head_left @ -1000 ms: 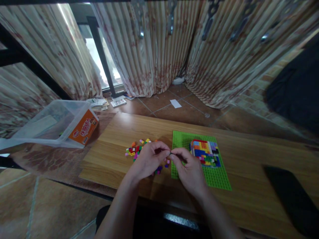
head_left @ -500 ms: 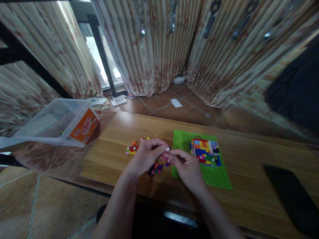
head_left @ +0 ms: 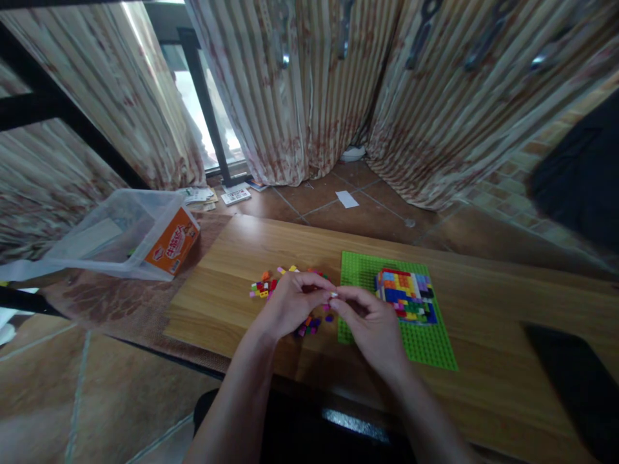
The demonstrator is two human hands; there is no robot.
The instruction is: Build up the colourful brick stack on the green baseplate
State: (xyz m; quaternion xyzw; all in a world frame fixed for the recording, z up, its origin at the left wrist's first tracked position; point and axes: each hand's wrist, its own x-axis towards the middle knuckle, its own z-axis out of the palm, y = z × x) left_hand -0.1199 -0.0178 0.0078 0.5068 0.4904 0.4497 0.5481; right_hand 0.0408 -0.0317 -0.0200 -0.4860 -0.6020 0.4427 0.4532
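Observation:
My left hand (head_left: 293,306) and my right hand (head_left: 371,325) meet fingertip to fingertip over the wooden board (head_left: 232,258), pinching a tiny white brick (head_left: 333,294) between them. Both hands are closed in a pinch. Under and left of my left hand lies a scatter of small coloured bricks (head_left: 267,285). Just right of my hands lies a green baseplate (head_left: 425,341) with a multicoloured block of stacked bricks (head_left: 406,295) on it.
A clear plastic tub (head_left: 116,232) with an orange label lies on its side at the left, on a brown mat. A dark flat object (head_left: 575,374) rests on the board at the right. Curtains and tiled floor lie beyond.
My hands stay together at the baseplate's left edge. A small white brick shows between the fingertips since half a second ago. The view has shifted slightly.

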